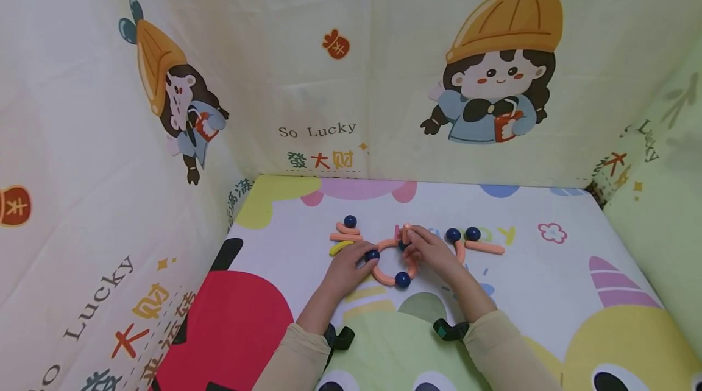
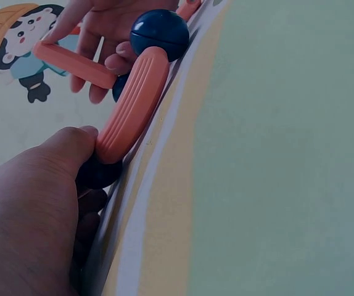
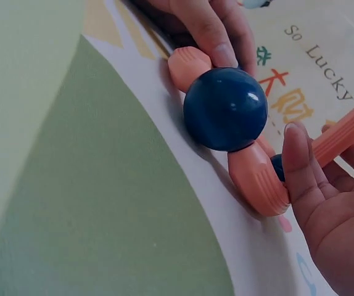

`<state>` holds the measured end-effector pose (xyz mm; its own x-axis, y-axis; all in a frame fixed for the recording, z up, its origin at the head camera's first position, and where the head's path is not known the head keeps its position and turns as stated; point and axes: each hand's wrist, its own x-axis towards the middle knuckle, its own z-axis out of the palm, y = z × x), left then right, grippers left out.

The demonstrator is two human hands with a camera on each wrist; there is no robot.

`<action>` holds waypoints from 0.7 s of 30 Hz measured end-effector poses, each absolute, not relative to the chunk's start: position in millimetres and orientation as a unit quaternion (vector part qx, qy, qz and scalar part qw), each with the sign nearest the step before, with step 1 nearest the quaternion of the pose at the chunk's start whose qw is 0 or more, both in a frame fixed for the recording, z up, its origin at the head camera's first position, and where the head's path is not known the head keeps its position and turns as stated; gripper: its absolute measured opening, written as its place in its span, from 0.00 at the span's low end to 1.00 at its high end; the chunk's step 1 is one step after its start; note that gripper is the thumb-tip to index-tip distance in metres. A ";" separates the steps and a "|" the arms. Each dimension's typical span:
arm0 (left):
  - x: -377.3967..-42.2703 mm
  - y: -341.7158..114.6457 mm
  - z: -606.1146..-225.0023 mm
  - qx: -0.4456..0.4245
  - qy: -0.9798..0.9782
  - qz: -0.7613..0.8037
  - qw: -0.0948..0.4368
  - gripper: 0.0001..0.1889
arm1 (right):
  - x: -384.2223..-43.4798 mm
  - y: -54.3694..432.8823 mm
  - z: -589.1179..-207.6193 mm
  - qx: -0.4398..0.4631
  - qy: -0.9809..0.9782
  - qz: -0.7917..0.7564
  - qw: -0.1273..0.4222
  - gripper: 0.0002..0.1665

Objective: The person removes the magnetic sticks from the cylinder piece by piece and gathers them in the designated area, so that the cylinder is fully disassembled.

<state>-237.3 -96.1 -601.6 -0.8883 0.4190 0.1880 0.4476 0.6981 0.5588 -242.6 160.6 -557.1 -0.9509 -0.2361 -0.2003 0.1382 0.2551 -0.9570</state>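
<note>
Curved orange rods (image 1: pixel 382 279) and dark blue balls (image 1: pixel 403 280) are joined into a ring lying on the printed mat. At the ring's left side, my left hand (image 1: pixel 349 264) grips one blue ball (image 2: pixel 101 174) between thumb and fingers. My right hand (image 1: pixel 433 252) is at the ring's upper right, its fingers round a straight orange rod (image 2: pixel 78 66) that stands up from another blue ball (image 1: pixel 403 245). That ball is partly hidden by the fingers. In the right wrist view, the thumb of the right hand (image 3: pixel 340 216) lies against the rod (image 3: pixel 349 128).
Left of the ring lie a loose blue ball (image 1: pixel 350 221), orange rods (image 1: pixel 345 237) and a yellow curved piece (image 1: pixel 341 248). To the right are two more balls (image 1: pixel 472 234), a straight rod (image 1: pixel 485 248) and a curved rod (image 1: pixel 460 251). Printed cloth walls (image 1: pixel 395 153) border the mat.
</note>
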 end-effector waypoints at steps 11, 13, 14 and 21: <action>-236.6 -95.3 -600.7 -0.233 -0.923 -0.305 0.024 0.20 | -243.7 159.4 -556.9 -0.030 0.762 -0.630 0.149 0.38; -236.3 -95.3 -600.1 -0.233 -0.923 -0.306 0.021 0.20 | -243.2 160.2 -555.2 -0.028 0.766 -0.625 0.148 0.38; -236.1 -95.3 -599.7 -0.233 -0.922 -0.308 0.021 0.20 | -242.9 160.9 -554.3 -0.028 0.769 -0.622 0.147 0.38; -236.0 -95.5 -600.1 -0.231 -0.923 -0.307 0.018 0.20 | -235.9 172.8 -543.6 -0.022 0.815 -0.565 0.128 0.35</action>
